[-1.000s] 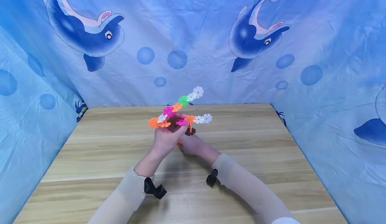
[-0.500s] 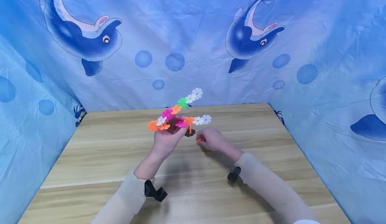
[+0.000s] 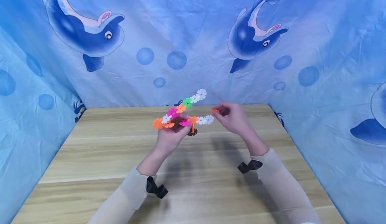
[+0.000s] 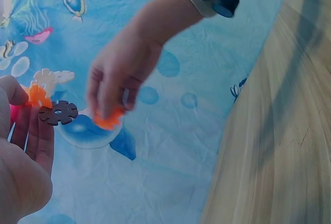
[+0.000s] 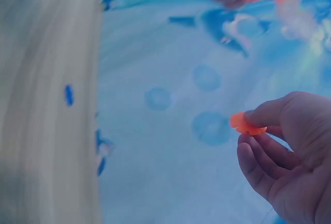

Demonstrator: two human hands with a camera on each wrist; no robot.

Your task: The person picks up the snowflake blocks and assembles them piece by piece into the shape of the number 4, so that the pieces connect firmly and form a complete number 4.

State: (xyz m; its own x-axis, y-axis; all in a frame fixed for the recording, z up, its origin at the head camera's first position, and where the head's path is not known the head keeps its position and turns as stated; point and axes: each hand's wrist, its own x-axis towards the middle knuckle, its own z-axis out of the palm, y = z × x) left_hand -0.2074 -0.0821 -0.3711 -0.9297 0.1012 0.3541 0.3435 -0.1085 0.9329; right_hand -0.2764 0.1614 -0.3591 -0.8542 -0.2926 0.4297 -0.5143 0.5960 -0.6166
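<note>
A chain of snowflake building discs (image 3: 184,115) mixes orange, white, magenta, green and dark brown; a loose disc (image 3: 214,111) is orange. The backdrop cloth (image 3: 193,43) shows dark-blue dolphins and bubbles on pale blue. The table (image 3: 90,157) is light woodgrain.

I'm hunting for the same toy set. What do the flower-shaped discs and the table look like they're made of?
The discs of the snowflake chain, like the loose orange disc pinched in the right hand, look like thin moulded plastic: flat saturated colours, crisp notched edges. The table shows pale woodgrain, possibly laminate.
</note>
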